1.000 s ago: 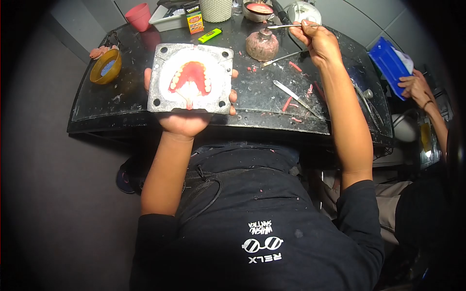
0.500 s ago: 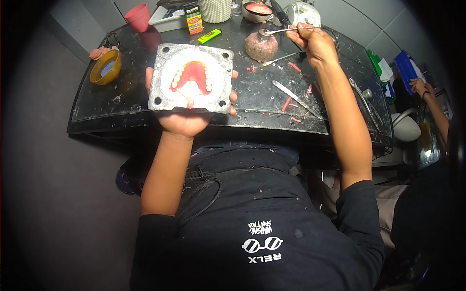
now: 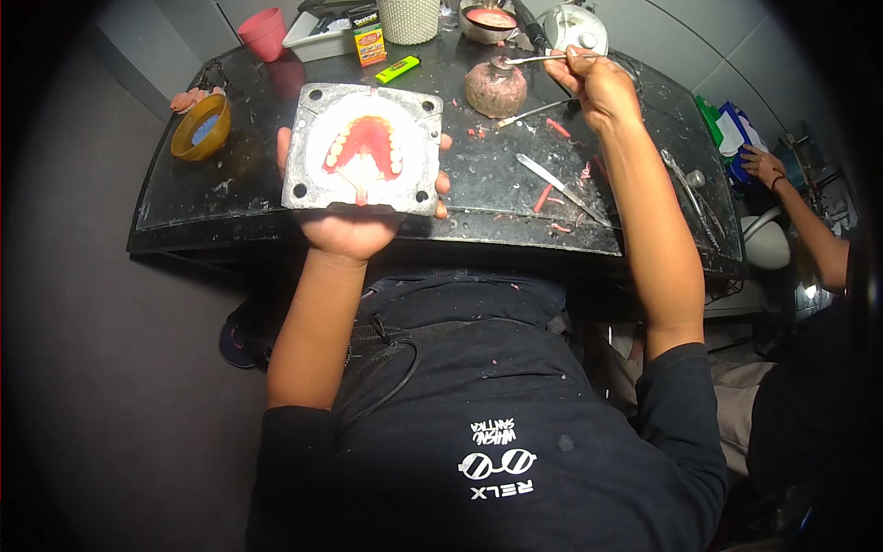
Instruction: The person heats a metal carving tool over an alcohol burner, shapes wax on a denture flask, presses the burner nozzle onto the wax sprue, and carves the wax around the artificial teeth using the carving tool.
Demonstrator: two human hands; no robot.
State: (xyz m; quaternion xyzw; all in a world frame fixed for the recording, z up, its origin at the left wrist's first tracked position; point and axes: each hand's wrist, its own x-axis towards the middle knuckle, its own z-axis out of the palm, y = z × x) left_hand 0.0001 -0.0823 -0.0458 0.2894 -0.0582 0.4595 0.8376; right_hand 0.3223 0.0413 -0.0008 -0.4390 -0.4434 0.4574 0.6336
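Note:
My left hand (image 3: 354,235) supports a square metal denture flask (image 3: 299,175) from underneath, its fingers around the sides. White plaster (image 3: 317,120) fills the flask, and a pink denture base (image 3: 370,138) with a row of teeth is set in it. In my right hand (image 3: 602,87) is a thin metal wax spatula (image 3: 543,60), pinched between the fingers. Its tip is at the top of a round, wax-crusted burner (image 3: 495,90). A flame cannot be made out. Below that hand a second slim metal tool (image 3: 538,112) lies with its end by the burner.
A knife (image 3: 561,187) and red wax strips (image 3: 543,198) lie on the dark table (image 3: 248,198). A yellow bowl (image 3: 189,138), pink cup (image 3: 262,35), green lighter (image 3: 398,69) and small box (image 3: 370,44) stand around. At right, another person's hand (image 3: 762,166) is by a blue object.
The other person's hand has moved left and the blue object shifted with it. My hands, the flask and the spatula have hardly moved.

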